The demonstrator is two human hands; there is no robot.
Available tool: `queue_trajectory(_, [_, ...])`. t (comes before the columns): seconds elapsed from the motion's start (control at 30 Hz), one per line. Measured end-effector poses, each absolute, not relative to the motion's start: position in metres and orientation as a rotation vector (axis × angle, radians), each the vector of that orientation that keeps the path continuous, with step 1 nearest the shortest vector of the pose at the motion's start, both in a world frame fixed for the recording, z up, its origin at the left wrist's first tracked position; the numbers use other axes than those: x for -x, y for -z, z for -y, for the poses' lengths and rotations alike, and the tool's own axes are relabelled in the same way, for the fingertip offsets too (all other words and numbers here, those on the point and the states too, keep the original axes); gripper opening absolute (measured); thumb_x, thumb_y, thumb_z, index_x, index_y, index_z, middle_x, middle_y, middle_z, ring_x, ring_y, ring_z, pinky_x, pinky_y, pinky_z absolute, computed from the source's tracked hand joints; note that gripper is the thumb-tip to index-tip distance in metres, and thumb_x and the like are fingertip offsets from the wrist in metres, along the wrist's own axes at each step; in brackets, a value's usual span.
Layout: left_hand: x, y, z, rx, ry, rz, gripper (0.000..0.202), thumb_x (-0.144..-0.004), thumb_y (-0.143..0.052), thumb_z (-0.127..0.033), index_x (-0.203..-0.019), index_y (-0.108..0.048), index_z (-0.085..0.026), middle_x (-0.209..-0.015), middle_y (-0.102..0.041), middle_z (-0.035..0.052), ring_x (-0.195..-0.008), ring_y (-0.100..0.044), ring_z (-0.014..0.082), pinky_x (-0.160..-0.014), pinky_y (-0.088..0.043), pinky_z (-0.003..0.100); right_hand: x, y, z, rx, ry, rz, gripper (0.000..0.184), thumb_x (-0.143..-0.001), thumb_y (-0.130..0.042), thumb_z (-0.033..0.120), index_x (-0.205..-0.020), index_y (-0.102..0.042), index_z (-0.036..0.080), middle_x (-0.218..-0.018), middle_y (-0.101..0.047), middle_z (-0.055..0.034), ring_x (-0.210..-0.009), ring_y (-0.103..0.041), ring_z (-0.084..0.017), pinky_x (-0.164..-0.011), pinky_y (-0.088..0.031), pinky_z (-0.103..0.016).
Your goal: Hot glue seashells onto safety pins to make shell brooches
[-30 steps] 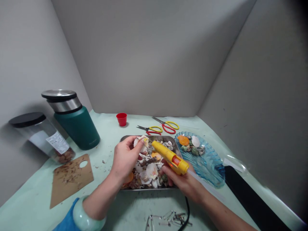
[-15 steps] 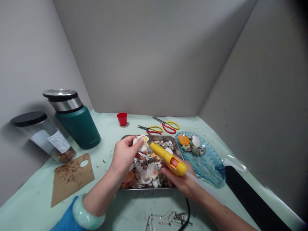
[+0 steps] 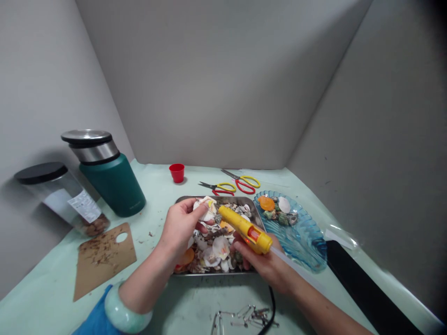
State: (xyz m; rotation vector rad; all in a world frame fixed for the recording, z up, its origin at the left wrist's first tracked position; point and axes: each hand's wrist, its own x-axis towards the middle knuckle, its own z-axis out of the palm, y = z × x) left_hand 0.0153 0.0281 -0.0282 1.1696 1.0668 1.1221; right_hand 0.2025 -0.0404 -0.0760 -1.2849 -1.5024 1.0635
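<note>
Between thumb and fingers, my left hand [image 3: 181, 223] pinches a white seashell [image 3: 206, 208] with a small yellow patch on it, over the back left of a metal tray [image 3: 256, 211]. My right hand [image 3: 261, 260] is wrapped round a yellow hot glue gun [image 3: 246, 229], whose front end points toward the shell, a small gap apart. A clear glue stick [image 3: 288, 263] sticks out of its rear, and a red light glows on its side. White, orange and grey seashells [image 3: 213, 253] fill the tray beneath both hands.
Right of the tray is a blue shell-shaped glass dish [image 3: 307, 232] holding shells. Two pairs of scissors [image 3: 226, 187] and a red cup [image 3: 177, 173] lie behind. Left stand a green bottle [image 3: 113, 184], a jar [image 3: 82, 209] and brown cardboard [image 3: 104, 260]. Metal clips [image 3: 249, 318] and a black cord [image 3: 272, 307] lie in front.
Almost nothing differs. Both hands stay in place, the left still pinching the shell and the right still holding the glue gun; the view has shifted very slightly.
</note>
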Motion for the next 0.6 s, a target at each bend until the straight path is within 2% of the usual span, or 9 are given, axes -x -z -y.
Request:
queue_trajectory(0.2, [-0.0163,0.0254,-0.0288,-1.103,-1.115,-1.055,0.023,-0.068,-0.07,-0.031,-0.081,-0.066,-0.012,-0.074,-0.064,0.0031,-0.054,-0.059,0.0109,-0.041,-0.043,0.019,-0.2013,0.0758,0.0407,1.277,-1.09,1.489,0.024,-0.083,-0.058,0.043,-0.091,-0.058,0.021,-0.073,-0.063,-0.0024,-0.046,-0.051,-0.01,-0.045,-0.043,-0.023])
queue_trajectory(0.33, [-0.016,0.0262,-0.0299,-1.077,-1.105,-1.047,0.025,-0.067,-0.071,-0.031,-0.082,-0.066,-0.011,-0.075,-0.064,0.0031,-0.053,-0.058,0.0104,-0.04,-0.042,0.019,-0.2015,0.078,0.0404,1.291,-1.069,1.479,0.024,-0.082,-0.059,0.043,-0.091,-0.059,0.02,-0.068,-0.061,-0.0014,-0.046,-0.051,-0.01,-0.045,-0.043,-0.023])
queue_trajectory(0.47, [-0.0161,0.0289,-0.0289,-1.095,-1.062,-1.033,0.026,-0.07,-0.069,-0.032,-0.084,-0.065,-0.011,-0.076,-0.064,0.0034,-0.055,-0.059,0.0105,-0.042,-0.043,0.018,-0.2015,0.0762,0.0407,1.282,-1.06,1.464,0.026,-0.083,-0.059,0.043,-0.094,-0.058,0.019,-0.075,-0.064,-0.0029,-0.047,-0.052,-0.009,-0.045,-0.043,-0.023])
queue_trajectory(0.6, [-0.022,0.0298,-0.024,-1.18,-1.042,-1.109,0.024,-0.072,-0.066,-0.034,-0.084,-0.065,-0.013,-0.077,-0.065,0.0033,-0.054,-0.059,0.0112,-0.042,-0.044,0.02,-0.2012,0.0746,0.0409,1.288,-1.073,1.482,0.027,-0.082,-0.059,0.043,-0.093,-0.058,0.018,-0.07,-0.064,-0.0019,-0.045,-0.05,-0.009,-0.044,-0.042,-0.022])
